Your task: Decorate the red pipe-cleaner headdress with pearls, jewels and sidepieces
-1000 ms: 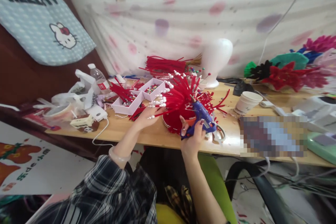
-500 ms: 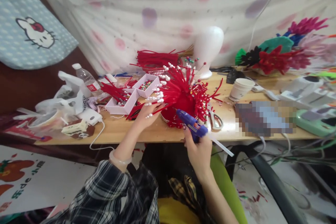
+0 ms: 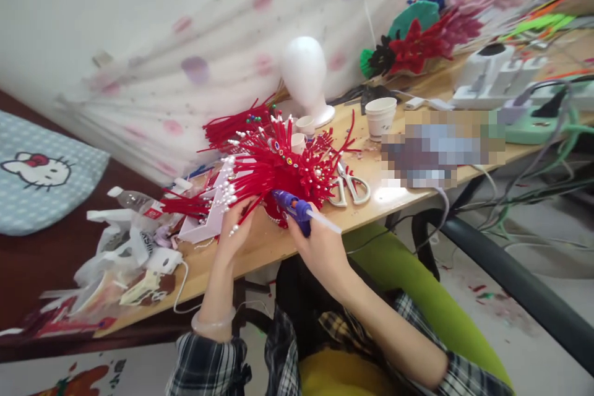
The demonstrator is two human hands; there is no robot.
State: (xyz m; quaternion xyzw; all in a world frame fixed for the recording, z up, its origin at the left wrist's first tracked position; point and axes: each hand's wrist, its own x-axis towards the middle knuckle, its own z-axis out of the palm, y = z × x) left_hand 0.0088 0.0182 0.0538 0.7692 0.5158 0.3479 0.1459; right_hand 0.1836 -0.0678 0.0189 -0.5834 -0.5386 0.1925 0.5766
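In the middle of the table stands a red headpiece (image 3: 297,180) made of fuzzy stems, with white pearl tips, small beads and coloured gems. My left hand (image 3: 236,229) grips its near left side. The fingertips are partly hidden behind red stems, and one pearl-tipped stem lies across the fingers. A blue glue gun (image 3: 293,205) is wrapped in my right hand (image 3: 322,244), a clear glue stick poking out of its back. Its nozzle points left into the red base; whether it touches cannot be made out. Scissors (image 3: 349,189) lie right of the headpiece.
Behind stand a white foam head (image 3: 304,71) and a bundle of red stems (image 3: 236,127). A paper cup (image 3: 380,117) and power strips (image 3: 524,127) are to the right. Leftward sit a pale box (image 3: 197,230), plastic bags (image 3: 109,247) and a bottle (image 3: 134,201).
The view has turned and tilted, so the table now slants. My right hand and the glue gun have come nearer to my left hand, which stays at the headpiece's left side.
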